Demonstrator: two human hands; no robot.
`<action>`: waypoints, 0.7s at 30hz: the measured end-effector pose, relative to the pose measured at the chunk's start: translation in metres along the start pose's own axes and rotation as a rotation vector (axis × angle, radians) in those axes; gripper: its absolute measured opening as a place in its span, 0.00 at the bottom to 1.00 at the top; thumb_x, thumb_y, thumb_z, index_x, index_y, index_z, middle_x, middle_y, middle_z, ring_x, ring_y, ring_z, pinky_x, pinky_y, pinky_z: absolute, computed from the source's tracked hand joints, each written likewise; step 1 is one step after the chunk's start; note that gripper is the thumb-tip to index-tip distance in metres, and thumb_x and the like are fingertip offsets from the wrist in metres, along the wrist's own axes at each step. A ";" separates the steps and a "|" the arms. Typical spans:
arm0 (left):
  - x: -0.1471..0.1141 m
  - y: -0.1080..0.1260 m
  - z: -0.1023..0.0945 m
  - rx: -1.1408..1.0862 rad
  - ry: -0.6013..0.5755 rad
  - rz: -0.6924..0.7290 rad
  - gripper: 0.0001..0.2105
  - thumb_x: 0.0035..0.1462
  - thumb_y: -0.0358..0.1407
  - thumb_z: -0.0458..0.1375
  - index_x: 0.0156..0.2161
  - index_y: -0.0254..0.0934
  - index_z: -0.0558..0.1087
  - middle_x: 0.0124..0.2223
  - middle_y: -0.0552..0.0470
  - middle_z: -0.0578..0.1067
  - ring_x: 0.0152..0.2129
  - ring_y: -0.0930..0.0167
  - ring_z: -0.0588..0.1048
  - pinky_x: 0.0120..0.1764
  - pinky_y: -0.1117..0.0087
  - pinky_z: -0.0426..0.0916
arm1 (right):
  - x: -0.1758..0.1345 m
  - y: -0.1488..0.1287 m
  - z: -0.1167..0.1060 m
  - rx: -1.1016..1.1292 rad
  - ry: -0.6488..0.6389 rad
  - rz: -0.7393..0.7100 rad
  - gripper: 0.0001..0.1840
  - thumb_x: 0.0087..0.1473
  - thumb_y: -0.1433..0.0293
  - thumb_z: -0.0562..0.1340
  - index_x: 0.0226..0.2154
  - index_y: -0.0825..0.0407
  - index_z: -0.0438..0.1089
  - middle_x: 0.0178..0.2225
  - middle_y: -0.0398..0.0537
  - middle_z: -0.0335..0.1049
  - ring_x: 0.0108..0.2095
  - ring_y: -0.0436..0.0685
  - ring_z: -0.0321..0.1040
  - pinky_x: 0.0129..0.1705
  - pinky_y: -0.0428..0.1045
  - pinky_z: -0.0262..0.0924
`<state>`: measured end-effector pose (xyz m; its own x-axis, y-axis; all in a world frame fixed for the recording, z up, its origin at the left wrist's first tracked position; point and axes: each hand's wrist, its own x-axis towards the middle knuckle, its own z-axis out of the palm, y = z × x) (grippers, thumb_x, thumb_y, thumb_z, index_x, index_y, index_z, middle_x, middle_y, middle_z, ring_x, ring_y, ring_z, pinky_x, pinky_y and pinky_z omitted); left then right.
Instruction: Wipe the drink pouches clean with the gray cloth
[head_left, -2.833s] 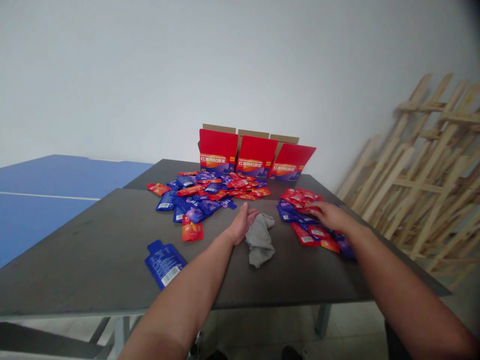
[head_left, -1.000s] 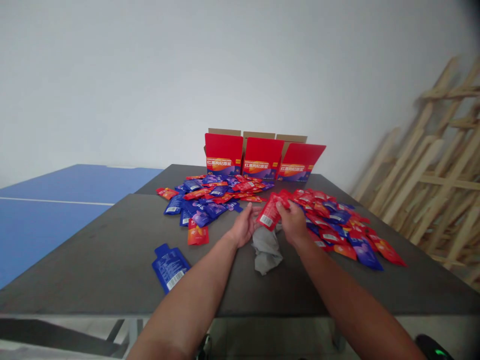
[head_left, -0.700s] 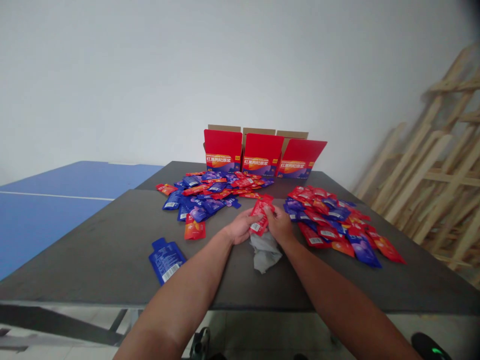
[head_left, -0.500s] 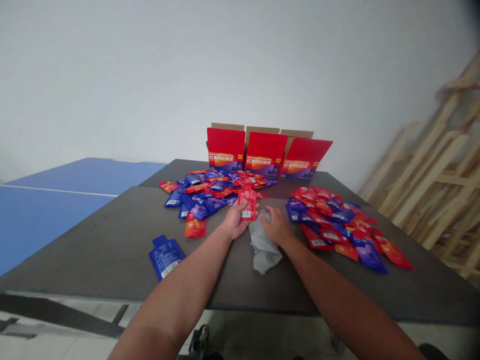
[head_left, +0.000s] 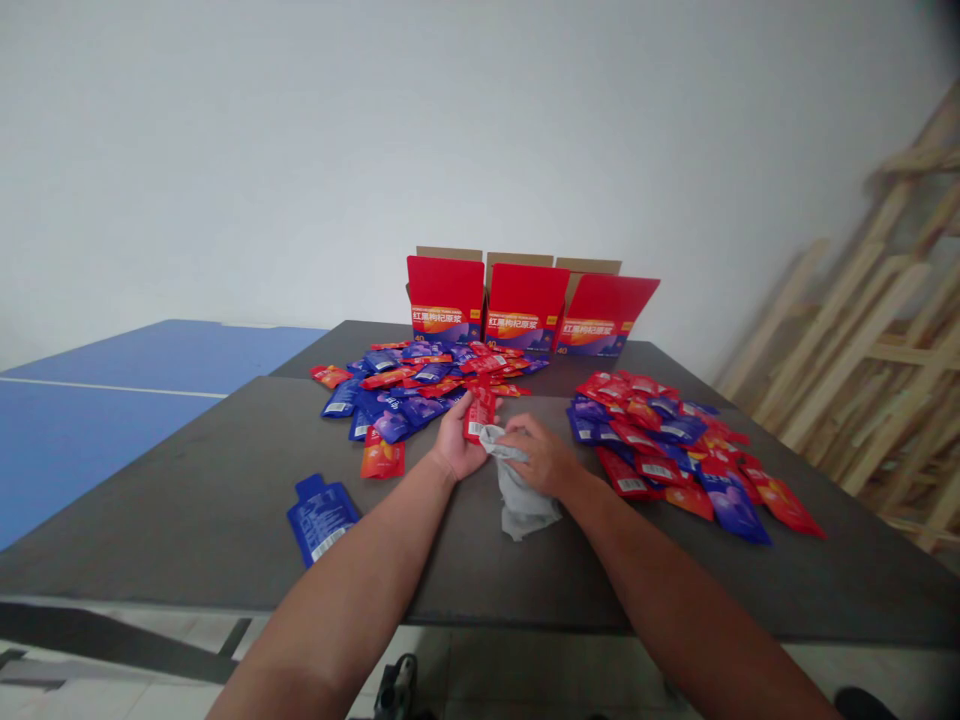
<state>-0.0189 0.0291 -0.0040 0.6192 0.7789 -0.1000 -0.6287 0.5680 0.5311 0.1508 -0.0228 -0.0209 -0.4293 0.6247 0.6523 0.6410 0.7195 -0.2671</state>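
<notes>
A red pouch (head_left: 479, 412) lies in my left hand (head_left: 459, 445), its barcode end toward me and my thumb along its edge. My right hand (head_left: 541, 455) is closed on a grey cloth (head_left: 523, 500), which hangs down in folds. The cloth's upper edge meets the lower end of the pouch. Beyond my left hand spreads a pile of red and blue pouches (head_left: 420, 395). A second mixed pile (head_left: 664, 440) lies right of my right hand. One blue pouch (head_left: 322, 520) lies apart, left of my left forearm and partly hidden by it.
Three red and blue cartons (head_left: 525, 315) with raised flaps stand in a row at the back of the dark table (head_left: 225, 490). A blue table-tennis table (head_left: 112, 400) adjoins on the left. Wooden frames (head_left: 862, 350) lean at the wall on the right.
My right hand has gripped the cloth and brought its upper edge up against the red pouch. The pouch in my left hand has tilted back and lowered slightly. The view has shifted slightly.
</notes>
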 end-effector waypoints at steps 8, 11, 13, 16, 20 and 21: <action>0.000 -0.008 0.003 0.016 -0.077 -0.074 0.20 0.61 0.44 0.50 0.45 0.28 0.74 0.38 0.41 0.78 0.37 0.64 0.77 0.44 0.64 0.69 | 0.005 -0.004 0.004 -0.114 -0.007 0.017 0.12 0.55 0.70 0.60 0.43 0.49 0.72 0.42 0.51 0.73 0.43 0.58 0.67 0.49 0.56 0.63; -0.001 -0.011 0.005 0.040 -0.115 -0.089 0.18 0.60 0.42 0.51 0.46 0.29 0.73 0.39 0.42 0.78 0.38 0.64 0.77 0.45 0.64 0.68 | 0.004 -0.001 0.002 -0.118 0.006 0.113 0.15 0.57 0.68 0.58 0.47 0.47 0.71 0.42 0.50 0.73 0.43 0.58 0.68 0.49 0.55 0.63; -0.002 -0.012 0.007 0.065 -0.128 -0.104 0.18 0.60 0.41 0.51 0.46 0.29 0.73 0.39 0.42 0.78 0.38 0.64 0.77 0.45 0.64 0.69 | 0.003 0.002 0.002 -0.118 0.020 0.173 0.16 0.57 0.68 0.57 0.48 0.47 0.71 0.43 0.50 0.72 0.43 0.58 0.68 0.48 0.55 0.64; -0.005 -0.014 0.008 0.098 -0.113 -0.126 0.15 0.59 0.40 0.53 0.43 0.29 0.74 0.36 0.42 0.78 0.35 0.65 0.77 0.43 0.65 0.69 | 0.002 0.007 0.003 -0.142 0.069 0.265 0.17 0.58 0.67 0.56 0.48 0.48 0.71 0.43 0.51 0.71 0.45 0.58 0.67 0.48 0.54 0.64; -0.007 -0.017 0.008 0.186 -0.121 -0.099 0.12 0.48 0.27 0.57 0.41 0.33 0.73 0.33 0.48 0.77 0.30 0.68 0.77 0.39 0.68 0.70 | 0.002 0.013 0.005 -0.157 0.123 0.340 0.16 0.57 0.66 0.56 0.46 0.49 0.72 0.41 0.51 0.71 0.43 0.58 0.67 0.48 0.54 0.64; -0.008 -0.018 0.008 0.216 -0.140 -0.095 0.17 0.44 0.24 0.56 0.42 0.34 0.73 0.32 0.50 0.77 0.28 0.69 0.76 0.37 0.69 0.70 | 0.002 0.015 0.005 -0.163 0.138 0.359 0.15 0.57 0.66 0.56 0.45 0.50 0.72 0.41 0.52 0.71 0.43 0.59 0.67 0.48 0.54 0.64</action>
<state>-0.0086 0.0105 -0.0063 0.7391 0.6718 -0.0489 -0.4590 0.5555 0.6934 0.1563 -0.0096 -0.0270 -0.0780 0.7722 0.6306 0.8317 0.3992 -0.3860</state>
